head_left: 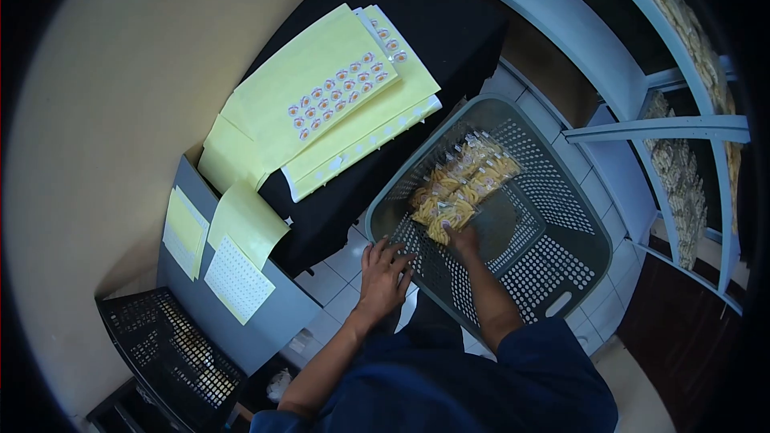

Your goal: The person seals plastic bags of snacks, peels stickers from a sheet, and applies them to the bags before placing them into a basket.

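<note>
A large grey perforated basket [561, 261] stands on the tiled floor, with several clear packets of yellow snacks [469, 176] gathered at its far left side. My right hand [463, 242] reaches inside and touches the nearest packet, its fingers closed at the packet's edge. On the basket's near left rim rests my left hand [385, 277], its fingers spread and holding nothing.
Yellow sticker sheets [297, 72] lie on a black-covered table [425, 0]. More sheets are on a grey surface [192, 313] at left, beside a black crate [160, 337]. Pale blue shelving [593, 16] with packets stands at right.
</note>
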Tool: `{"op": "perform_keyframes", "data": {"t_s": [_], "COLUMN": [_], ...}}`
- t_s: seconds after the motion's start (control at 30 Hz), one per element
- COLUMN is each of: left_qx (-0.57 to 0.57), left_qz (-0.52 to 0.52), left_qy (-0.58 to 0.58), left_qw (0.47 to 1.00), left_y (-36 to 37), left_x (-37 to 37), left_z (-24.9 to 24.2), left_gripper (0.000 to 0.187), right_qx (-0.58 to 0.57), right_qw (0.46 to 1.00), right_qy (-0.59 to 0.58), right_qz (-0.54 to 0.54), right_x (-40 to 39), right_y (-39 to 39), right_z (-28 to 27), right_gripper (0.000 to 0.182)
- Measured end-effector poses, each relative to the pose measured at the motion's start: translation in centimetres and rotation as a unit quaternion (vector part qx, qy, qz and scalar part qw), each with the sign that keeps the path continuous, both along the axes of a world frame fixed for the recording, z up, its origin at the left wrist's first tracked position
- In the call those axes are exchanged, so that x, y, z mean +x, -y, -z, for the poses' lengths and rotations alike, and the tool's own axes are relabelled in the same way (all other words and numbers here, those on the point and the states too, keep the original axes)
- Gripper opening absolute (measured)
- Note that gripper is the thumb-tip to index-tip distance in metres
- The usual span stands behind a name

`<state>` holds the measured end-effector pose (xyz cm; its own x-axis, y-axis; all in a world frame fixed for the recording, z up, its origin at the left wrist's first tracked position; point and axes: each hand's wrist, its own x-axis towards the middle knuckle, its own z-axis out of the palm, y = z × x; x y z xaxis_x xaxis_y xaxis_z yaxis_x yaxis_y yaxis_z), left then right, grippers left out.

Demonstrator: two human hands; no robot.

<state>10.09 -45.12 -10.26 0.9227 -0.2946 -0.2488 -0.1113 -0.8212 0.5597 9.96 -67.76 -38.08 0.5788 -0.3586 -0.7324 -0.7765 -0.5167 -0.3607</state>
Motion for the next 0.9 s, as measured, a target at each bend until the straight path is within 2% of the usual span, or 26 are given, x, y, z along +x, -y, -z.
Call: {"op": "perform_keyframes", "data": {"t_s": [0.03,0.13,0.2,0.27,0.33,0.4,0.5,0.6,0.7,0.73,0.8,0.9], "left_qx": [-0.015,-0.067,-0.118,-0.157,-0.187,-0.173,-0.163,-0.15,-0.112,-0.107,-0.103,-0.116], "left_qz": [-0.011,-0.046,-0.053,-0.064,-0.074,-0.099,-0.152,-0.23,-0.285,-0.299,-0.322,-0.323], "left_qy": [0.01,0.037,0.04,0.065,0.113,0.137,0.158,0.171,0.184,0.188,0.198,0.214], "left_qw": [1.0,0.996,0.991,0.983,0.973,0.97,0.962,0.946,0.934,0.929,0.92,0.915], "left_y": [-0.2,-1.3,-2.4,-3.8,-5.4,-7.5,-11.6,-16.5,-22.0,-23.6,-27.4,-32.2], "left_x": [0.2,0.6,0.7,0.4,-0.1,-1.2,-4.0,-8.4,-13.3,-15.2,-19.6,-26.5], "left_z": [-0.2,-1.2,-2.1,-3.6,-5.8,-8.7,-12.1,-15.2,-17.3,-17.5,-17.7,-17.3], "left_gripper": [0.034,0.027,0.021,0.018,0.015,0.012,0.009,0.008,0.011,0.011,0.012,0.013], "right_qx": [-0.037,-0.062,-0.022,-0.058,-0.09,-0.013,0.214,0.329,0.368,0.366,0.377,0.385], "right_qw": [0.999,0.993,0.987,0.971,0.915,0.864,0.805,0.729,0.709,0.693,0.613,0.593], "right_qy": [-0.023,0.086,0.146,0.222,0.384,0.498,0.552,0.592,0.565,0.57,0.61,0.59], "right_qz": [-0.01,-0.06,-0.069,-0.068,-0.082,-0.07,-0.043,-0.101,-0.206,-0.247,-0.331,-0.391], "right_x": [0.4,0.1,1.1,3.4,5.1,8.3,13.1,15.4,13.9,12.9,9.3,1.7], "right_y": [0.4,3.7,6.1,6.0,6.1,3.9,-2.7,-12.6,-22.1,-24.9,-31.2,-39.5], "right_z": [-0.6,-1.8,-2.7,-7.5,-8.0,-11.4,-18.8,-26.6,-33.6,-35.3,-38.7,-43.3], "right_gripper": [0.057,0.054,0.045,0.039,0.035,0.025,0.015,0.017,0.022,0.018,0.014,0.013]}}
